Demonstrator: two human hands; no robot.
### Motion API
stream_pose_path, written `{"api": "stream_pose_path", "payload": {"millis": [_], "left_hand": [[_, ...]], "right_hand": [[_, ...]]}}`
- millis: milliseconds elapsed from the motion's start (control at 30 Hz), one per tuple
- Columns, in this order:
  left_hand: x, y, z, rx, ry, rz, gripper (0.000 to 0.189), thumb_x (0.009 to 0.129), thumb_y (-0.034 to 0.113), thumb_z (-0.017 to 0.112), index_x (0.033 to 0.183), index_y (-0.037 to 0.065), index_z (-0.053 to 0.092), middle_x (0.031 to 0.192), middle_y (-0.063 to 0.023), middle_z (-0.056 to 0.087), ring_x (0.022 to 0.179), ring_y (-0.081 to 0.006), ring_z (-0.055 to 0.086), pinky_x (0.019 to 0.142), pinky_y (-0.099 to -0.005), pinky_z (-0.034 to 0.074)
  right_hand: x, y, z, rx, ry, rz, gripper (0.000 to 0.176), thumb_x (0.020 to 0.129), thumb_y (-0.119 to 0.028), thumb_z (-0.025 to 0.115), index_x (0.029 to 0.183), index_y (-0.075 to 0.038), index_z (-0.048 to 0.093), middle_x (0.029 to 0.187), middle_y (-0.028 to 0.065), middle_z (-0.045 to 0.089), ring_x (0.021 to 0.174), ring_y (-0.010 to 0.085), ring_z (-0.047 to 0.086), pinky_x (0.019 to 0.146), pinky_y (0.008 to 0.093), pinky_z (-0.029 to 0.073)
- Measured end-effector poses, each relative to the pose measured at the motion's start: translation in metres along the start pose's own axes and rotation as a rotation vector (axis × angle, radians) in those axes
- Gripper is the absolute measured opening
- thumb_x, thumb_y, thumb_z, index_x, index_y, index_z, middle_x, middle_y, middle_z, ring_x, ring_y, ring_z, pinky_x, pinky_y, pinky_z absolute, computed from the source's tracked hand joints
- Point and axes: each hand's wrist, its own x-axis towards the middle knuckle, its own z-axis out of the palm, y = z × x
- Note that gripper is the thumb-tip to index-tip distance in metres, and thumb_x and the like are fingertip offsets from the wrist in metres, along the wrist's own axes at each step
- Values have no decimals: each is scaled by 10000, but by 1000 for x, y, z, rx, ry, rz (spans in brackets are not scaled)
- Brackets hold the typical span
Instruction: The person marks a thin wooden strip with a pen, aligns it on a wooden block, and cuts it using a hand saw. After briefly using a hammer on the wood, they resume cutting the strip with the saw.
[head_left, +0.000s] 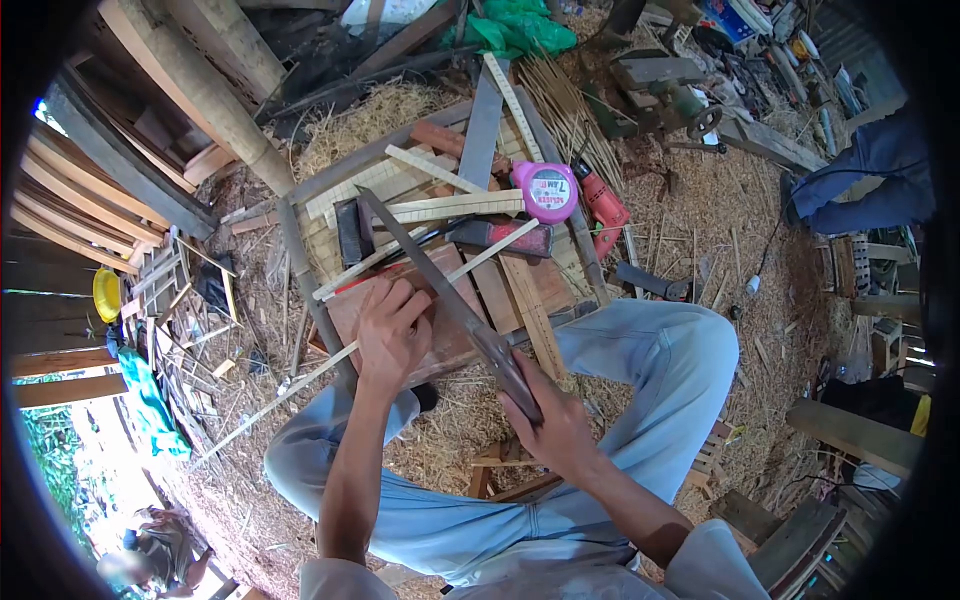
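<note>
My right hand (556,425) is wrapped round the dark handle of a long-bladed knife (428,268). Its blade points away to the upper left and crosses over a thin wooden strip (275,398). Curled fingers of my left hand (392,328) hold that strip against a reddish-brown board (345,315) on the low worktable. The strip runs diagonally from the floor at lower left to the table's middle. Just beyond the blade lie a pink tape measure (549,192), a red-and-black block (515,238) and a dark block-like tool (353,232).
A red power tool (604,204) rests at the table's right edge. Wooden slats (440,207) and a grey flat bar (482,128) cover the far part. Shavings (690,255) spread over the floor. Another person (165,550) is at lower left; blue-clothed legs (865,175) show at right.
</note>
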Motion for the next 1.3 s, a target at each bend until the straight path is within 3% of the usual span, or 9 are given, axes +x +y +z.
{"api": "stream_pose_path", "payload": {"millis": [167, 267, 433, 533, 667, 833, 967, 1033, 1300], "left_hand": [[2, 1, -1, -5, 3, -9, 219, 659, -28, 687, 839, 86, 636, 801, -69, 514, 826, -284, 556, 722, -410, 491], [1, 1, 0, -29, 31, -15, 212, 669, -22, 688, 843, 88, 637, 805, -67, 517, 831, -283, 557, 724, -417, 488], [-1, -1, 2, -14, 18, -10, 204, 682, -23, 686, 855, 76, 643, 798, -70, 515, 814, -289, 545, 719, -415, 483], [3, 2, 0, -33, 54, 23, 182, 688, -88, 675, 821, 26, 626, 765, -110, 505, 750, -312, 521, 641, -426, 443], [2, 0, 1, -9, 19, 0, 205, 688, -45, 675, 857, 69, 645, 794, -74, 515, 801, -292, 542, 709, -413, 481], [1, 2, -1, -14, 21, 20, 204, 693, -62, 667, 862, 50, 646, 796, -83, 518, 799, -297, 540, 708, -414, 476], [4, 1, -1, -12, 10, 42, 191, 705, -62, 665, 864, 42, 645, 797, -91, 519, 802, -301, 541, 710, -414, 472], [3, 2, -1, 1, 19, 27, 186, 709, -62, 665, 862, 40, 641, 804, -95, 526, 804, -304, 544, 713, -414, 471], [0, 4, 1, -68, 35, 29, 188, 702, -79, 655, 857, 24, 629, 814, -119, 532, 801, -328, 535, 697, -428, 452]], "right_hand": [[-33, 10, -7, -25, 7, -58, 597, 935, -119, 711, 1461, 15, 462, 1104, 284, 703, 901, 380, 749, 727, 389, 599], [-55, 15, -17, -22, -93, 88, 569, 938, -132, 705, 1415, 68, 467, 1174, 291, 672, 903, 431, 721, 762, 436, 595], [13, -12, 1, 47, -138, 174, 589, 941, -125, 700, 1450, 30, 448, 1098, 294, 695, 870, 459, 719, 754, 439, 600], [14, -15, 3, 62, -157, 201, 591, 956, -145, 684, 1458, 37, 431, 1095, 320, 682, 888, 460, 716, 745, 451, 600], [-53, 0, -11, 51, -98, 154, 591, 973, -175, 665, 1461, 47, 418, 1051, 334, 679, 887, 457, 714, 711, 460, 596], [-32, -2, -11, 33, -105, 200, 564, 988, -191, 659, 1477, -15, 440, 846, 272, 690, 680, 381, 719, 575, 436, 534], [27, -5, 6, 100, -42, 50, 578, 988, -215, 658, 1481, -15, 433, 868, 276, 690, 683, 397, 705, 586, 450, 534], [20, -9, 2, 77, -147, 191, 582, 982, -206, 649, 1484, -27, 416, 972, 294, 696, 772, 472, 705, 662, 479, 590], [-52, 3, -14, 68, -86, 167, 587, 976, -201, 649, 1469, 13, 413, 1051, 309, 687, 894, 471, 698, 747, 495, 586]]}}
